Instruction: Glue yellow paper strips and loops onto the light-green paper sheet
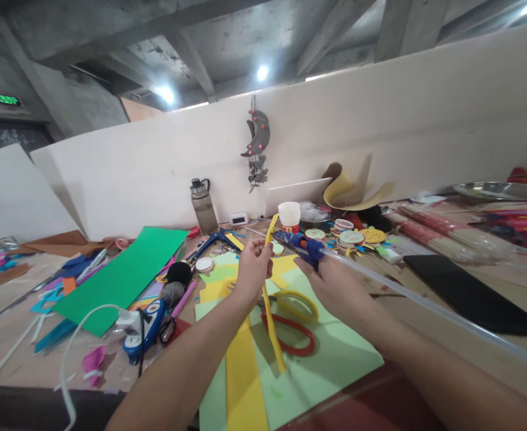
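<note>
My left hand (250, 272) pinches a narrow yellow strip (271, 329), which runs up past the fingers and hangs down below them. My right hand (337, 284) is wrapped round a blue hot glue gun (311, 250), its nozzle pointing left toward the strip's upper part. A long clear glue stick (407, 292) trails from the gun's back over my right forearm. Beneath both hands lie light green sheets (335, 353) with a wide yellow strip (244, 383) on top. Scissors with one red and one yellow handle (308, 344) rest there, partly behind the hanging strip.
On the left are a green sheet (124, 281), a blue power strip (149, 332) and a dark pompom (179, 273). Behind stand a bottle (204, 206) and a white cup (289, 214). A black board (474, 293) and wrapped sticks (442, 230) lie right.
</note>
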Demonstrator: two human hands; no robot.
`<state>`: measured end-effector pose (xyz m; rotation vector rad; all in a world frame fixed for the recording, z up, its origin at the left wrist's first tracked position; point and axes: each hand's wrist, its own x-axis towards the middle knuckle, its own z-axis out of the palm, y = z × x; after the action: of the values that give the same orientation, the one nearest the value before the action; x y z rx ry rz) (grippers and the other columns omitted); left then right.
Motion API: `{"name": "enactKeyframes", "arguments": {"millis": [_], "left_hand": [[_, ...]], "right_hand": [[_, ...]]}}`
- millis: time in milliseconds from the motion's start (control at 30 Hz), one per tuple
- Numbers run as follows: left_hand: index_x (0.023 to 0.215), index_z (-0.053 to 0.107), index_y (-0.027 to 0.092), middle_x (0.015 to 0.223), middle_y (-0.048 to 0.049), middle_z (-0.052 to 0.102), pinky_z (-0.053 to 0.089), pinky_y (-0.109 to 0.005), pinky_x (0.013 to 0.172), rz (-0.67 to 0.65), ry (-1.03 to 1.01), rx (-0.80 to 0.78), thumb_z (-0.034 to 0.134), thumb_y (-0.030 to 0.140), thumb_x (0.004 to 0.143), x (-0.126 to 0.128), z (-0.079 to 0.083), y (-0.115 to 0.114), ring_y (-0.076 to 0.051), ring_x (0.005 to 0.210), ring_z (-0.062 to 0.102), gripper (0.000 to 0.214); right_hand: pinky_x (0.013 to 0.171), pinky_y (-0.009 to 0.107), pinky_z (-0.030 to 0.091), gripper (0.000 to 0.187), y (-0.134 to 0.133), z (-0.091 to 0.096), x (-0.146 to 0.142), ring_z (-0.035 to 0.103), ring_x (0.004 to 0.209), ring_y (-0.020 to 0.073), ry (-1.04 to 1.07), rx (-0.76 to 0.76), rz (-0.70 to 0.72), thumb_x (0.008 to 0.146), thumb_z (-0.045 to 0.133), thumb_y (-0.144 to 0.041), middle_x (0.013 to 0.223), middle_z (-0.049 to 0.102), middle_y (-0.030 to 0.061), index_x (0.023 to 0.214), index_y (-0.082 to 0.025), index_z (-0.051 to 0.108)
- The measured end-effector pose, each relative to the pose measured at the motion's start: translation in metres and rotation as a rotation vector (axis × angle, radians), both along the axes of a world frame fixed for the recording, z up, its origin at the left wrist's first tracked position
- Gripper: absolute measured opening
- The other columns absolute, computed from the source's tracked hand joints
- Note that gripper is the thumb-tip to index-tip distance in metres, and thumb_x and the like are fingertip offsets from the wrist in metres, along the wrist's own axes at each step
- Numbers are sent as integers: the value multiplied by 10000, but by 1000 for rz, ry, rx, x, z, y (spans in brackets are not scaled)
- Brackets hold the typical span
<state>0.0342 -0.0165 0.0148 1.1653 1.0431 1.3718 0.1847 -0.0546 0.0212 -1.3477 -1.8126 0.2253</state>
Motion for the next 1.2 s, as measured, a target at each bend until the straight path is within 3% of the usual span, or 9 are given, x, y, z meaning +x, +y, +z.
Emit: {"name": "enactKeyframes", "arguments": {"millis": [167, 400, 633, 833, 1000, 1200], "left_hand": [[888, 493, 197, 658, 44, 533, 229, -157, 365, 2, 15, -8, 648, 436, 737, 1, -1, 1, -32, 399, 379, 322], [876, 497, 199, 654, 43, 538, 238, -154, 367, 32, 21, 5, 654, 431, 732, -1, -1, 2, -32, 403, 390, 315], [885, 505, 195, 657, 40, 540, 221, -154, 362, 1, -29, -8, 697, 455, 687, 0, -3, 4, -31, 405, 388, 379], [856, 512, 185, 677, 11, 557, 201, -159, 373, -63, -181, -48, 578, 494, 772, -5, -2, 6, -42, 432, 401, 328], [883, 524, 185, 677, 6, 571, 250, -167, 399, -103, -222, -30, 622, 373, 748, -7, -3, 8, -56, 456, 433, 251], [878, 514, 186, 666, 18, 562, 280, -170, 419, -100, -222, -16, 610, 347, 772, -8, -4, 9, -58, 459, 470, 215]], "right_hand": [[711, 334, 474, 263, -2, 5, 1, 637, 851, 258, 13, 8, -73, 892, 434, -349, 933, 679, 117, 1039, -188, 581], [748, 345, 481, 253, -5, 8, 3, 639, 912, 262, -44, -12, 21, 887, 425, -314, 886, 695, 95, 979, -200, 631], [734, 361, 484, 293, -4, 9, 5, 638, 916, 285, -29, -14, -62, 883, 436, -353, 924, 696, 127, 1029, -175, 616], [759, 359, 487, 270, -8, 12, 4, 643, 904, 264, 12, -95, 38, 878, 458, -307, 1013, 700, 107, 1060, -190, 621], [785, 364, 489, 264, -10, 15, 3, 643, 913, 259, 26, -132, 60, 877, 459, -305, 1013, 699, 103, 1034, -186, 634], [835, 373, 480, 258, -9, 13, 4, 626, 993, 263, 11, -106, 106, 874, 457, -303, 1074, 686, 95, 1017, -212, 652]]}}
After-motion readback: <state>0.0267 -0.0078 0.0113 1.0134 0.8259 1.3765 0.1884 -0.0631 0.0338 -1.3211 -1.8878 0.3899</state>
